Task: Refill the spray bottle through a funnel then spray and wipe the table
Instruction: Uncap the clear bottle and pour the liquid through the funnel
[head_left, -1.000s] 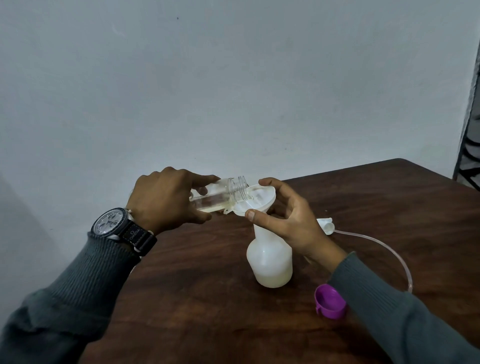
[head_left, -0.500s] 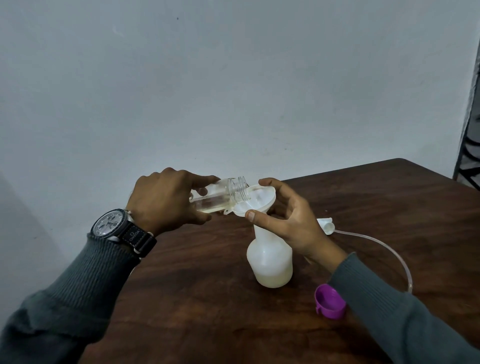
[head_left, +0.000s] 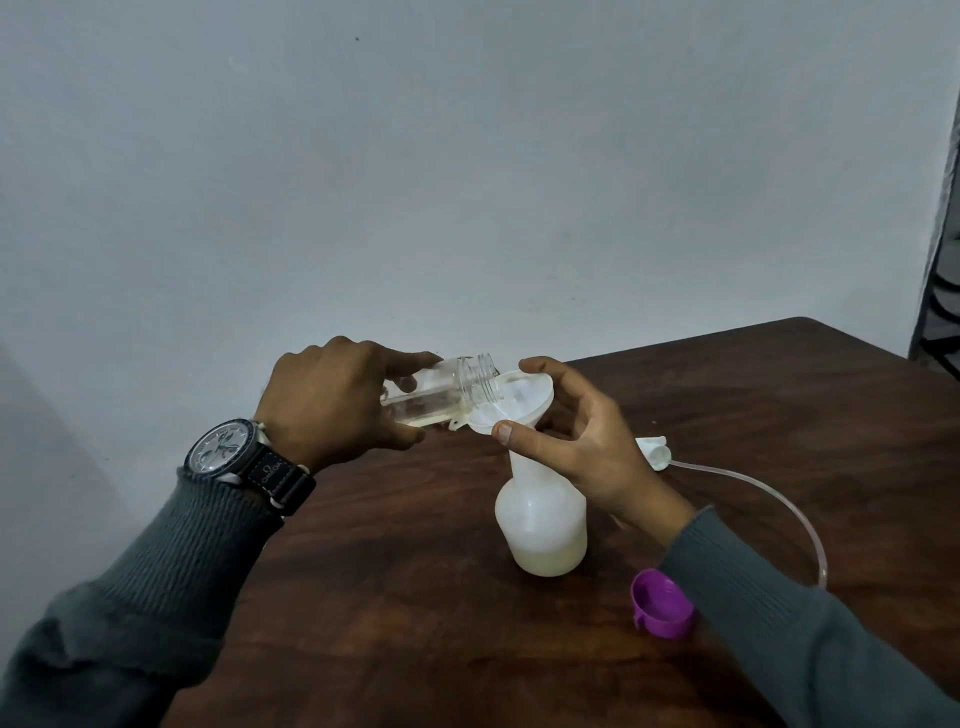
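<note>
A white translucent spray bottle (head_left: 540, 525) stands upright on the dark wooden table (head_left: 395, 597), with pale liquid in its bottom part. A white funnel (head_left: 519, 402) sits in its neck. My right hand (head_left: 576, 441) pinches the funnel's rim between thumb and fingers. My left hand (head_left: 337, 400) grips a clear bottle (head_left: 447, 392) tipped almost flat, its threaded mouth over the funnel and a little yellowish liquid along its lower side.
The white spray head (head_left: 653, 451) lies on the table behind my right wrist, its clear tube (head_left: 779, 504) curving to the right. A purple cap (head_left: 662, 609) lies near my right forearm. A pale wall runs close behind the table.
</note>
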